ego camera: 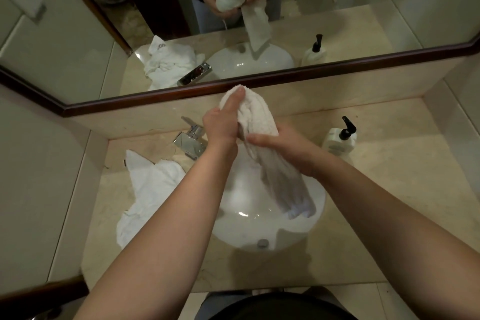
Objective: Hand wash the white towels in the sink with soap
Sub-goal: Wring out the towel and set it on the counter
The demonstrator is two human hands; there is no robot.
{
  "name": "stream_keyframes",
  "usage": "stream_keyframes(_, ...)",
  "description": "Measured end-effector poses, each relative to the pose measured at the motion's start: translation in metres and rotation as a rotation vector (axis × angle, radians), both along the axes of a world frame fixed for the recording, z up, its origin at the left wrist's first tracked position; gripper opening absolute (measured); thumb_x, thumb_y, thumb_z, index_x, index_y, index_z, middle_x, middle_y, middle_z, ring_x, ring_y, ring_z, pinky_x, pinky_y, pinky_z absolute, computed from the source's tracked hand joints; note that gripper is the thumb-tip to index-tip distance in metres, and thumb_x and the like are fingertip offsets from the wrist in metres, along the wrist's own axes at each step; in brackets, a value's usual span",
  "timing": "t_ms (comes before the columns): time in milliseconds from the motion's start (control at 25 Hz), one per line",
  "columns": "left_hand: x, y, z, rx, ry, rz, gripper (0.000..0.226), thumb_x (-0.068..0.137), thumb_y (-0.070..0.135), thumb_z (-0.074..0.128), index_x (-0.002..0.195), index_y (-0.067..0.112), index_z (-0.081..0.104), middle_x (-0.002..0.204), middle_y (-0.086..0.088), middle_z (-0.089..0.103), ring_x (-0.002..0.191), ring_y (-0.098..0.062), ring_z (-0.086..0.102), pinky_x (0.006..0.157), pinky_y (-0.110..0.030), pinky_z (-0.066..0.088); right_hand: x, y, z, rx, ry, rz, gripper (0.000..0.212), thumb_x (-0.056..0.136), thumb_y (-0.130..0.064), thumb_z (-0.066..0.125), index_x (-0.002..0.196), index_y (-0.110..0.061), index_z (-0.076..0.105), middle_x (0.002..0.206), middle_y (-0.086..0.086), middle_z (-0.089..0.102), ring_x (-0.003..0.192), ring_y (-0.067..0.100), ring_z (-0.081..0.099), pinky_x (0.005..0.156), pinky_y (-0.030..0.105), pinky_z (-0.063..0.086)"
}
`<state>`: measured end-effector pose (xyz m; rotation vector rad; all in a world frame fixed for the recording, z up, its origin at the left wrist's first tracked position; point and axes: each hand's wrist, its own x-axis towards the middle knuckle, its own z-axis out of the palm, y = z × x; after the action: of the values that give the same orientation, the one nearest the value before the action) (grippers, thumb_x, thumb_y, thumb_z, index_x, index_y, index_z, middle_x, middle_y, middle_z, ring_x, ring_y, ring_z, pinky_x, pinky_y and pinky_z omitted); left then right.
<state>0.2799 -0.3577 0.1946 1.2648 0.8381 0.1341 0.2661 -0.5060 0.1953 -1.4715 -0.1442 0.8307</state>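
left hand (220, 125) gripped towel (259, 122) top | right hand (283, 148) clutched its middle | tail hung below hands into sink (249, 228) | second towel (145, 189) left of left hand

One head camera looks steeply down from close above the sink (270, 226), facing the mirror (233, 21) along the bench's (376, 202) far edge.

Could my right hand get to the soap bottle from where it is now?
Probably yes, once it lets go: the right hand grips the wet towel, and the soap bottle stands just beyond it on the counter, nothing between.
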Motion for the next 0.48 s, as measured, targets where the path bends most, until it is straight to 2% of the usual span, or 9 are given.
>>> stream_keyframes(40, -0.003, 0.002, -0.002, 0.097, 0.055, -0.012, 0.031, 0.075, 0.035, 0.085, 0.080, 0.009, 0.070, 0.075, -0.001, 0.073, 0.068, -0.012, 0.072, 0.062, -0.023, 0.056, -0.002, 0.001, -0.001, -0.033, -0.014, -0.014, 0.036, 0.084, -0.030, 0.076, 0.116, -0.018, 0.065, 0.103, 0.009, 0.074, 0.092, 0.025, 0.072, 0.080, 0.037, 0.059)
stream_keyframes(120, -0.009, 0.007, -0.006, 0.093, 0.119, -0.136, 0.039, 0.081, 0.049, 0.076, 0.089, 0.012, 0.071, 0.088, -0.005, 0.076, 0.081, -0.017, 0.074, 0.074, -0.029, 0.059, -0.007, 0.001, -0.004, -0.101, -0.010, -0.058, 0.031, 0.082, -0.027, 0.076, 0.111, -0.022, 0.065, 0.098, 0.005, 0.074, 0.087, 0.023, 0.073, 0.075, 0.034, 0.060)
stream_keyframes(200, -0.017, 0.009, -0.007, 0.028, 0.089, -0.351, 0.047, 0.097, 0.059, 0.046, 0.100, 0.020, 0.071, 0.095, -0.002, 0.077, 0.088, -0.018, 0.073, 0.078, -0.033, 0.057, -0.010, 0.002, -0.006, -0.118, 0.029, -0.132, 0.031, 0.084, -0.024, 0.072, 0.114, -0.018, 0.063, 0.096, 0.007, 0.072, 0.082, 0.024, 0.071, 0.069, 0.033, 0.058)
stream_keyframes(280, -0.021, 0.011, -0.012, 0.104, 0.020, -0.473, 0.053, 0.105, 0.054, 0.024, 0.101, 0.024, 0.068, 0.093, 0.000, 0.076, 0.086, -0.015, 0.072, 0.077, -0.034, 0.056, -0.012, 0.002, -0.005, -0.051, 0.105, -0.185, 0.028, 0.088, -0.019, 0.065, 0.115, -0.013, 0.061, 0.093, 0.010, 0.070, 0.077, 0.026, 0.067, 0.064, 0.034, 0.056)
stream_keyframes(360, -0.024, 0.014, -0.021, 0.092, -0.114, -0.459, 0.050, 0.106, 0.049, 0.024, 0.108, 0.022, 0.066, 0.101, -0.004, 0.075, 0.092, -0.016, 0.071, 0.078, -0.035, 0.055, -0.012, 0.003, -0.004, 0.019, 0.178, -0.185, 0.027, 0.088, -0.019, 0.062, 0.112, -0.008, 0.061, 0.087, 0.012, 0.067, 0.073, 0.028, 0.063, 0.062, 0.034, 0.054)
stream_keyframes(480, -0.022, 0.014, -0.022, -0.317, -0.258, -0.356, 0.045, 0.104, 0.042, 0.040, 0.124, 0.009, 0.064, 0.123, -0.018, 0.068, 0.115, -0.030, 0.065, 0.097, -0.046, 0.051, -0.010, 0.010, -0.007, 0.149, 0.340, -0.133, 0.038, 0.076, -0.028, 0.063, 0.103, -0.001, 0.060, 0.073, 0.011, 0.059, 0.061, 0.023, 0.055, 0.059, 0.033, 0.048)
